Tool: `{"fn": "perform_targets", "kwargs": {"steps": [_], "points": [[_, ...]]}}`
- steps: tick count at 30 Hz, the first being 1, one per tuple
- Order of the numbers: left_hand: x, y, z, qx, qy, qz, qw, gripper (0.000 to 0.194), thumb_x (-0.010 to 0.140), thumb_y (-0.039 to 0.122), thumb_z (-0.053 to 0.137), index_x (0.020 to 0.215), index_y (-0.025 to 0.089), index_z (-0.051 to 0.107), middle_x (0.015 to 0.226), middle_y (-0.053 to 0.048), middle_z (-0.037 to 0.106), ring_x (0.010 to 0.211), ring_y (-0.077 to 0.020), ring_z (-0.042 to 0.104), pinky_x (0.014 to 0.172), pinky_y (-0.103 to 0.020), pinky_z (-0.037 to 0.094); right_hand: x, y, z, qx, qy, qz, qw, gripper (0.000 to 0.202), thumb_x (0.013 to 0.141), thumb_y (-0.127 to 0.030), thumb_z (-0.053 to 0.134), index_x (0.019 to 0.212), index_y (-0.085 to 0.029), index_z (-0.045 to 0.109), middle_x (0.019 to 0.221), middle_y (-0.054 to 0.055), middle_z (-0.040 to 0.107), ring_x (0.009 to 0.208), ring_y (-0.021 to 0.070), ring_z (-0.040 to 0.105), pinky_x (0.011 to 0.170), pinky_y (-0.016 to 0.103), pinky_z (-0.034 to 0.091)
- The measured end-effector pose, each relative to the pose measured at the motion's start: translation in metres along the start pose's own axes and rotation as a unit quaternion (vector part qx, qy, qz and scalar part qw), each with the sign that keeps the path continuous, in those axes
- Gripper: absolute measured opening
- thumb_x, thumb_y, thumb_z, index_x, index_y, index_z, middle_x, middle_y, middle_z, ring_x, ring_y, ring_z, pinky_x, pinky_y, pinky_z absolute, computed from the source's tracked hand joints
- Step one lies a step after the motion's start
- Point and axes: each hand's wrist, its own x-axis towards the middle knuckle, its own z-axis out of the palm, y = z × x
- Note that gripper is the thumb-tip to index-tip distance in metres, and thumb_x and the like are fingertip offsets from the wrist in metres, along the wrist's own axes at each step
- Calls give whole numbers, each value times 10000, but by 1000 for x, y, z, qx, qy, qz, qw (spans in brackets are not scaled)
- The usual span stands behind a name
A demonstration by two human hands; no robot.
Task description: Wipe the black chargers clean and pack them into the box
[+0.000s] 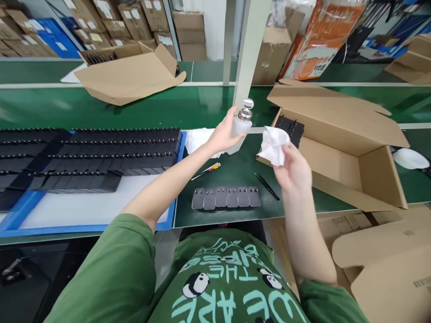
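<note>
My left hand is wrapped round a frosted white pump dispenser bottle with a metal top, held near the back of the green bench. In my right hand a crumpled white wipe is pinched, a little to the right of the bottle. Below and between the hands, a row of several dark grey flat pieces lies near the bench's front edge. Black tweezers rest to the right of that row. A thin tool with a red and yellow end lies to its left.
A blue-rimmed tray on the left holds rows of black parts. White cloth or paper lies behind my left forearm. An open cardboard box with black parts stands at right. A pale post rises behind the bottle.
</note>
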Motion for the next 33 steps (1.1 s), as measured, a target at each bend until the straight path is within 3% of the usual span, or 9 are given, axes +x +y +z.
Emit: {"fn": "perform_targets", "kwargs": {"steps": [3, 5, 7, 11, 15, 18, 20, 24, 33], "points": [[-4, -16, 10, -88, 44, -3, 995, 968, 851, 496, 606, 1530, 193, -14, 1492, -226, 449, 1315, -343, 541, 1045, -491, 451, -61, 3, -26, -160, 60, -205, 964, 257, 916, -148, 601, 1138, -167, 729, 1126, 61, 756, 1108, 217, 710, 1017, 393, 572], [-5, -22, 13, -134, 50, -5, 990, 1026, 836, 539, 628, 1540, 207, -40, 1456, -216, 486, 1288, -341, 570, 1047, -505, 453, -95, 20, -41, -286, 153, -359, 875, 315, 945, -181, 586, 1239, -194, 700, 1210, 73, 733, 1181, 261, 679, 1055, 477, 544], [-9, -23, 7, -149, 45, -4, 988, 1081, 826, 581, 640, 1546, 228, -85, 1546, -222, 369, 1397, -357, 469, 1094, -513, 423, -118, 46, -53, -372, 182, -435, 800, 365, 938, -147, 594, 1280, -240, 682, 1262, 58, 714, 1197, 270, 671, 1076, 485, 531], [-48, 3, -38, -119, 43, 2, 992, 1110, 825, 660, 646, 1563, 303, -102, 1689, -135, 11, 1562, -354, 81, 1233, -525, 232, -139, 99, -66, -584, 12, -442, 681, 564, 929, -35, 502, 1450, -251, 525, 1371, 89, 639, 1270, 290, 617, 1104, 526, 496], [-134, 45, -84, -150, -159, -66, 974, 1266, 697, 698, 760, 1579, 374, -90, 1665, -99, 234, 1510, -368, 284, 1215, -560, 300, -144, 114, -66, -694, -20, -422, 583, 614, 945, -62, 476, 1540, -181, 382, 1430, 165, 574, 1364, 322, 516, 1158, 608, 373], [-188, 58, -83, -119, -272, -165, 941, 1244, 743, 601, 780, 1570, 403, -127, 1653, -95, 282, 1487, -347, 346, 1146, -528, 428, -147, 109, -62, -733, -17, -410, 542, 604, 922, -119, 571, 1508, -122, 428, 1364, 198, 626, 1330, 332, 554, 1182, 563, 349], [-204, 58, -70, -102, -294, -207, 928, 1167, 810, 499, 758, 1559, 428, -134, 1614, -71, 373, 1451, -324, 418, 1086, -496, 492, -149, 107, -59, -752, -10, -408, 518, 585, 910, -127, 589, 1480, -97, 461, 1334, 203, 647, 1305, 325, 580, 1200, 531, 327], [-204, 53, -52, -114, -287, -206, 929, 1079, 844, 362, 730, 1556, 444, -78, 1545, -20, 484, 1375, -271, 524, 1034, -431, 528, -155, 109, -52, -762, -12, -415, 497, 564, 893, -91, 570, 1452, -90, 494, 1291, 185, 680, 1287, 285, 603, 1227, 475, 290], [-203, 51, -49, -106, -243, -146, 953, 909, 862, 260, 632, 1564, 375, 66, 1394, -31, 623, 1246, -241, 631, 975, -388, 565, -166, 131, -17, -720, -164, -445, 506, 463, 857, -32, 459, 1286, -46, 632, 1260, 144, 703, 1361, 251, 537, 1189, 386, 408]]}}
